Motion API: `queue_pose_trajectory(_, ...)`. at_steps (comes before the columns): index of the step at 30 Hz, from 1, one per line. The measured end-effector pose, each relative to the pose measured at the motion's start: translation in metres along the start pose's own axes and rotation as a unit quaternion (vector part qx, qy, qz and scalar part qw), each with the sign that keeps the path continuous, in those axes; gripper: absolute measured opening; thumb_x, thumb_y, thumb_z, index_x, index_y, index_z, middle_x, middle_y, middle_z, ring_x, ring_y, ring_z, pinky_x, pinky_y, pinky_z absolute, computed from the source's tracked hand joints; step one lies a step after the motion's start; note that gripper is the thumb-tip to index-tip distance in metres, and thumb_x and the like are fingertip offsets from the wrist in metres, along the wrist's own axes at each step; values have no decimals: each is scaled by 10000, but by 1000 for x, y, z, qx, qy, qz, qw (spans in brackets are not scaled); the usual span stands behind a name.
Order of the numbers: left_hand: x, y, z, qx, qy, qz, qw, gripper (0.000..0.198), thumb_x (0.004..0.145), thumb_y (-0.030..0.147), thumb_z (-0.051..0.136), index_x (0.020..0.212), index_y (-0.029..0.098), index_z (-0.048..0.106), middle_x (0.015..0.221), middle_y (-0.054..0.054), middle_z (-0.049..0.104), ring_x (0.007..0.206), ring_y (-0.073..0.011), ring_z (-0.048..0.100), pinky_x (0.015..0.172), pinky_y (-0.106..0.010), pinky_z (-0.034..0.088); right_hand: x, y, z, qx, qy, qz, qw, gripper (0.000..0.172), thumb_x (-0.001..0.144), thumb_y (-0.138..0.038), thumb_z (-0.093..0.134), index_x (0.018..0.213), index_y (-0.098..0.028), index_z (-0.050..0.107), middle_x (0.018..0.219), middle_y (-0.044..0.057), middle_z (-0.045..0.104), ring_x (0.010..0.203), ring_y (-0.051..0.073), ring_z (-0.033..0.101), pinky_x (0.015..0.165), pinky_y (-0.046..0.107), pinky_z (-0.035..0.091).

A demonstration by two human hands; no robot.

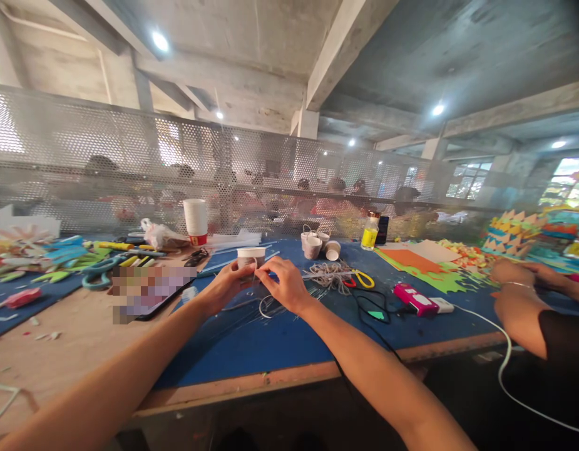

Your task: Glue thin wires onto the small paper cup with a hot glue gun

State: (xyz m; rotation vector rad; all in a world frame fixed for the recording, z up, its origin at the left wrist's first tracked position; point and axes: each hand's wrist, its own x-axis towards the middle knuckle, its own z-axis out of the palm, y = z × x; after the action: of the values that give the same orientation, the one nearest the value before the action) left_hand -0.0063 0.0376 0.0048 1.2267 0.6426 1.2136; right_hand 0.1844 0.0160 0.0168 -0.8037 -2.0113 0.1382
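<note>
My left hand (227, 285) is closed around a small paper cup (250, 254) with a white rim and greyish cord wound about its side. On the cup's right side, my right hand (287, 285) pinches the cord with thumb and forefinger. A loose loop of this cord (265, 311) hangs below my hands over the blue mat (223, 357). To the right lies a tangled heap of grey cord (330, 277), beside scissors with yellow handles (364, 279). Behind it stand several cord-wrapped cups (312, 247), one lying on its side.
A phone (162, 294) and blue-handled scissors (96, 274) lie at left. A stack of paper cups (196, 219) stands before the perforated metal screen (270, 163). Rightward are a yellow-labelled bottle (370, 233), a pink device (415, 300), green and orange sheets (415, 266) and a co-worker's arm (519, 313).
</note>
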Motion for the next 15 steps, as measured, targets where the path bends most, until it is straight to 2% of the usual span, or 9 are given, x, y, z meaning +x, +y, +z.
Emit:
queue_pose_trajectory(3,-1,2,1,-21,7,-2,1000,383,801,292,810,1141,155,699,1198,-141,748,1062,-269,720,991,-431,536,3,6,-4,-44,21,10,999,334,1025,-463,493,936,-217,700,1032,90,693,1026,199,642,961,303,450)
queue_pose_trajectory(6,-4,6,3,-39,9,-12,999,423,798,299,813,1180,179,674,1212,-132,748,1059,-279,729,973,-432,549,6,16,-11,-125,20,107,986,297,1024,-442,496,987,-218,687,1010,82,705,954,197,666,895,296,467)
queue_pose_trajectory(9,-6,10,3,-53,8,-22,998,437,814,305,799,1208,197,645,1227,-118,745,1064,-284,733,971,-436,554,5,30,-17,-227,-67,200,951,261,984,-442,563,979,-211,685,1031,103,738,979,244,700,868,331,482)
queue_pose_trajectory(12,-7,12,4,-58,8,-30,998,436,829,328,780,1221,203,636,1211,-114,751,1039,-279,742,955,-424,562,2,41,-16,-282,-194,255,904,415,927,-570,596,1007,-177,702,1056,175,754,1025,324,714,859,393,501)
queue_pose_trajectory(13,-8,12,5,-60,6,-32,998,434,835,334,773,1226,203,636,1206,-112,753,1028,-275,745,951,-420,562,1,43,-15,-288,-219,264,894,474,912,-609,592,1030,-165,708,1059,193,756,1035,343,716,854,406,506)
queue_pose_trajectory(15,-8,12,5,-64,1,-39,997,415,847,343,757,1220,201,644,1193,-106,756,992,-262,752,936,-405,565,1,47,-12,-296,-231,268,887,519,908,-629,578,1065,-156,721,1063,208,761,1055,353,717,853,409,512)
